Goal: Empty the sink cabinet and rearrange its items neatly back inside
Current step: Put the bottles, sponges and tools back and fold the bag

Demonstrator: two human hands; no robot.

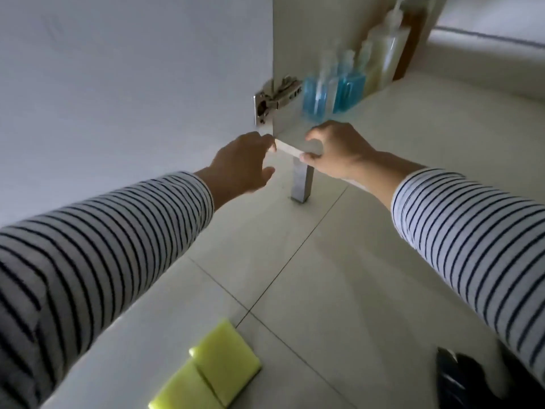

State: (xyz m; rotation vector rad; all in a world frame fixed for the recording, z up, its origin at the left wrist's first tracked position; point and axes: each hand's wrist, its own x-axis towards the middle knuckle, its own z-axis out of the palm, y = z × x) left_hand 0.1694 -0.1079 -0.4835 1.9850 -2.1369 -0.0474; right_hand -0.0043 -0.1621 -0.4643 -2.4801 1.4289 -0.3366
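The sink cabinet's bottom board (pixel 427 119) stretches to the right, with its pale front edge (pixel 287 149) between my hands. Against the cabinet's left side panel (pixel 306 48) stands a row of bottles: two blue ones (pixel 317 95) (pixel 349 90), a yellowish one (pixel 372 69) and a tall white pump bottle (pixel 393 45). My right hand (pixel 336 149) grips the front edge, fingers curled on top and thumb underneath. My left hand (pixel 241 163) reaches to the edge's left corner; its fingertips touch there and the thumb hangs loose.
The open white door (pixel 132 84) fills the left side, hung on a metal hinge (pixel 277 95). A metal cabinet leg (pixel 300 181) stands on the tiled floor. Two yellow sponges (pixel 224 358) (pixel 182 391) lie on the floor near me. A dark object (pixel 463 376) sits at the bottom right.
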